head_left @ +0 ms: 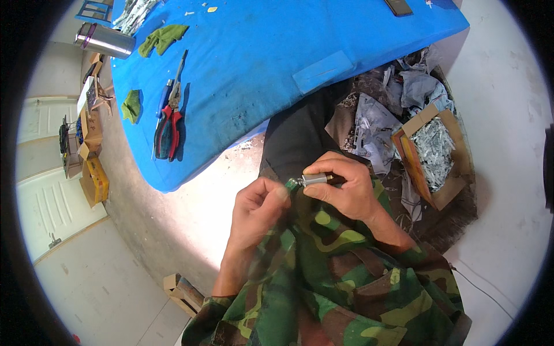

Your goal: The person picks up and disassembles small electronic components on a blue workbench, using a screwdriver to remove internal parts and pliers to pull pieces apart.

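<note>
Above my lap, my right hand grips a small silver metal cylinder between thumb and fingers. A brass-coloured tip shows at its right end, by my palm. My left hand is closed in a pinch at the cylinder's other end. Between its fingertips sits a small green piece, close against a shiny fitting on the cylinder; its kind is too small to make out. Pliers with red and black handles lie on the blue-covered table, alongside a blue-handled tool partly hidden by them.
Two crumpled green cloths and a steel thermos lie on the table's left. A phone rests at its far edge. At right, a cardboard box holds many thin silvery pieces, beside crumpled plastic bags. Boxes line the left wall.
</note>
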`<control>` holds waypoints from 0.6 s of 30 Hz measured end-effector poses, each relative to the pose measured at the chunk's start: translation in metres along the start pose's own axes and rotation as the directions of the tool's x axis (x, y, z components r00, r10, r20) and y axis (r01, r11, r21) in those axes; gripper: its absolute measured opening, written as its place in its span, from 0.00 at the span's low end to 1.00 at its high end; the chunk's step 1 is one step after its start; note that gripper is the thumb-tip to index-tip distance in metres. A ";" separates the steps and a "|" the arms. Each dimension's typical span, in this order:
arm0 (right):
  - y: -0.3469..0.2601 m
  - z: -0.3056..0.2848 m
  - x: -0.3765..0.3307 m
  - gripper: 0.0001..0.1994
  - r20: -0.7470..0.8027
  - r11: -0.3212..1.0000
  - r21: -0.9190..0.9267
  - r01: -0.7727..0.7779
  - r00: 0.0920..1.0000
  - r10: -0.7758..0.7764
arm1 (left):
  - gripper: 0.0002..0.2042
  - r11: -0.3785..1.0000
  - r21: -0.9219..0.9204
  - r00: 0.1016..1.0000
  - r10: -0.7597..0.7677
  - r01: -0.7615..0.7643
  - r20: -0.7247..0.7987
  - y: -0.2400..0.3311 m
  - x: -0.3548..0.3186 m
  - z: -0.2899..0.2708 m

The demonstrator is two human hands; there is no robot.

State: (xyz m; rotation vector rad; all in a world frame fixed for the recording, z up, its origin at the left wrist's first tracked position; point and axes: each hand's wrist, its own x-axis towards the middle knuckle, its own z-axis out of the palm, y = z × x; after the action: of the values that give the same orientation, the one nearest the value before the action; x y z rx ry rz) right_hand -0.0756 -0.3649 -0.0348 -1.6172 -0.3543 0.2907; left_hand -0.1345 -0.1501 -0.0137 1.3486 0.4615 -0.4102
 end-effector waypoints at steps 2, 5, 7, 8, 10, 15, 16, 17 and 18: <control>-0.009 0.001 -0.001 0.15 -0.071 0.987 -0.111 0.120 0.989 -0.129 | 0.10 0.961 0.227 0.982 0.180 -0.161 -0.065 -0.011 0.007 0.001; -0.020 -0.002 0.004 0.16 -0.114 0.947 -0.227 0.227 0.960 -0.258 | 0.09 0.973 0.226 0.988 0.073 -0.040 -0.139 -0.009 0.008 -0.004; -0.022 -0.005 0.007 0.16 -0.097 0.950 -0.228 0.215 0.965 -0.242 | 0.10 0.988 0.145 0.989 0.068 -0.048 -0.134 -0.005 0.006 -0.001; -0.022 -0.005 0.006 0.15 -0.110 0.989 -0.115 0.089 0.989 -0.102 | 0.11 0.994 0.102 0.992 0.046 -0.034 -0.115 -0.002 0.004 -0.001; -0.013 -0.004 0.001 0.13 -0.097 0.980 0.108 -0.168 0.979 0.178 | 0.11 0.999 0.026 0.997 0.023 -0.021 -0.080 0.001 0.005 -0.003; 0.019 -0.002 -0.014 0.14 0.057 0.732 0.570 -0.373 0.907 0.418 | 0.12 0.993 -0.065 0.984 0.084 -0.095 -0.158 0.002 0.008 -0.011; 0.021 -0.002 -0.015 0.15 0.061 0.691 0.612 -0.385 0.894 0.445 | 0.11 0.987 -0.086 0.983 0.120 -0.132 -0.139 0.006 0.009 -0.017; 0.023 -0.002 -0.016 0.16 0.064 0.647 0.653 -0.394 0.880 0.470 | 0.11 0.979 -0.118 0.976 0.146 -0.165 -0.161 0.008 0.012 -0.023; 0.024 -0.002 -0.017 0.16 0.063 0.651 0.642 -0.404 0.875 0.481 | 0.11 0.963 -0.136 0.964 0.208 -0.231 -0.166 0.007 0.015 -0.033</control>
State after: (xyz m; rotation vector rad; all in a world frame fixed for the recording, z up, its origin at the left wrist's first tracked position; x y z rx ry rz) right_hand -0.0895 -0.3750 -0.0590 -0.9976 0.2418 0.6214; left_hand -0.1210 -0.1166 -0.0214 1.2688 0.4522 -0.0865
